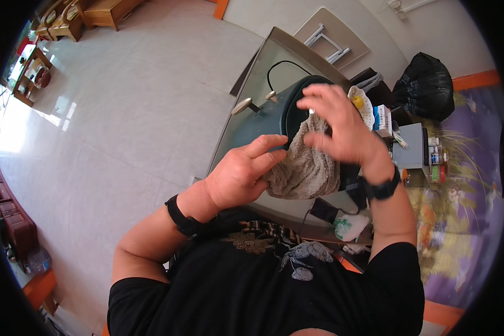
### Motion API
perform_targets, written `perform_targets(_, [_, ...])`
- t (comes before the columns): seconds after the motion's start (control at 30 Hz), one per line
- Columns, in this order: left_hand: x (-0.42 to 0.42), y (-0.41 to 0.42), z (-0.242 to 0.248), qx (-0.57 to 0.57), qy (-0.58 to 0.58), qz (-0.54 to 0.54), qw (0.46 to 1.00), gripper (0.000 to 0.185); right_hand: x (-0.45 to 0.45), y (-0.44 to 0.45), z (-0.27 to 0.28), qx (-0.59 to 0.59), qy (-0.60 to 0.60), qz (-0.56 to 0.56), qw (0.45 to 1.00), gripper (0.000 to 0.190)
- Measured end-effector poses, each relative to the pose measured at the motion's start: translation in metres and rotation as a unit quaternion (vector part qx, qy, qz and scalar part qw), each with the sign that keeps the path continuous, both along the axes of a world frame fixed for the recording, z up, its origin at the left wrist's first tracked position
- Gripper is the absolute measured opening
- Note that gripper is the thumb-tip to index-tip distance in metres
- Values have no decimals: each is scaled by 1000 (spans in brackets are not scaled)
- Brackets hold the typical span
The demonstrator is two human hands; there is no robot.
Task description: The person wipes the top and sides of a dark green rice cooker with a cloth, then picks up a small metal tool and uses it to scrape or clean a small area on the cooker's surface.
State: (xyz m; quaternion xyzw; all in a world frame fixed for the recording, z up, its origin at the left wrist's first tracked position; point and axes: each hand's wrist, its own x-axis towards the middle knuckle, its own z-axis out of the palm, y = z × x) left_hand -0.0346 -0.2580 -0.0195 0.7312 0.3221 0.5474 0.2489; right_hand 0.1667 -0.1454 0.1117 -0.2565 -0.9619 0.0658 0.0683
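A dark blue-green rounded appliance [273, 111] with handle-like knobs on its side stands on a glass-topped table. A grey-brown textured cloth [308, 168] hangs over its near end. My left hand [252, 168] lies at the cloth's left edge, its thumb and fingers closed on the fabric beside the appliance's dark rim. Over the upper part of the cloth is my right hand [336, 126], slightly blurred, with its fingers apart by the black top of the appliance. Whether its palm touches the cloth cannot be told.
The glass tabletop [290, 50] carries a black cable. On the right are a white perforated dish [363, 111] with a yellow item, a small box [382, 119], a grey box [409, 145] and several small jars. A black plastic bag [426, 88] is beyond them. A folded table leans against the wall.
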Motion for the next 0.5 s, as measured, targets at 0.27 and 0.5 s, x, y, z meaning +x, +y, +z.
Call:
perform_targets(0.27, [-37,19,0,-288,-43,-288,912,42,24,-110,-35,50,94,-140,984,46])
perform_targets(0.5, [-30,95,-35,-267,-84,-23,960,25,37,-116,-42,-3,225,-156,962,25])
